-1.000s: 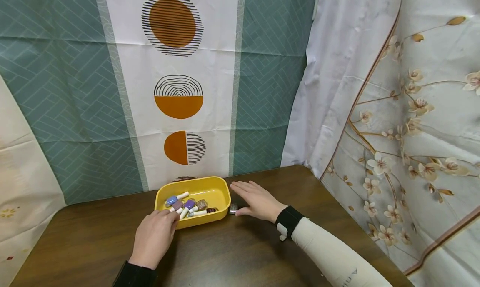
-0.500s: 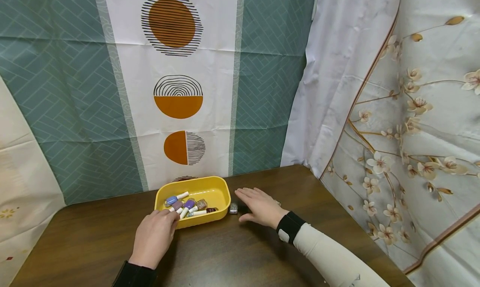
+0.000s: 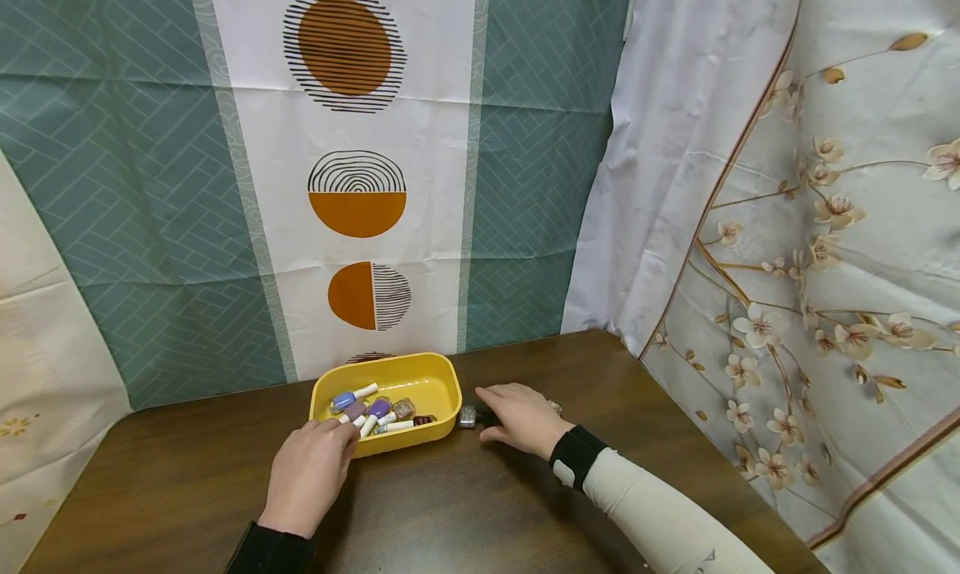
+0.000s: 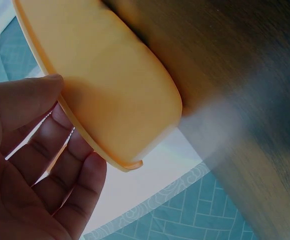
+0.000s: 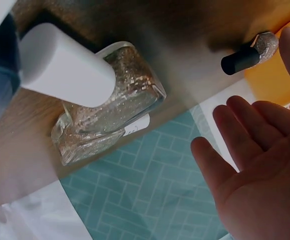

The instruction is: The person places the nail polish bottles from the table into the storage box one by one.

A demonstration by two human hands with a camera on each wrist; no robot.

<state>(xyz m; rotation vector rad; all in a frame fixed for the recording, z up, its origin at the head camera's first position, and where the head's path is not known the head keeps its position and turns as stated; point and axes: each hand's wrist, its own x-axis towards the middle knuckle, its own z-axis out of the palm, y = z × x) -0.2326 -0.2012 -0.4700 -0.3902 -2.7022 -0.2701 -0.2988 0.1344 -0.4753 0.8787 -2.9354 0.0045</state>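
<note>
My left hand [image 3: 311, 470] pinches the near rim of a yellow plastic tray [image 3: 442, 431], its thumb outside the wall and its fingers inside. Several nail polish bottles [image 3: 380, 407], purple, blue, glittery and dark red, lie in the tray. Just right of the tray, a silver glitter nail polish bottle with a black cap [image 5: 264, 47] lies on the table. My right hand [image 3: 521, 418] hovers over that cap with relaxed fingers and holds nothing. In the right wrist view, glitter bottles with white caps [image 5: 135, 82] lie beyond the back of this hand.
The brown wooden table [image 3: 420, 516] ends at a teal and white patterned curtain [image 3: 540, 224] behind the tray. A pale floral curtain [image 3: 787, 332] hangs along the right side. A dark blue shape [image 5: 0, 75] fills the left edge of the right wrist view.
My right hand has shifted slightly right and lower, with its fingers bending a little. More of the black-capped bottle and a glitter bottle behind the hand now show. The left hand stays on the tray.
</note>
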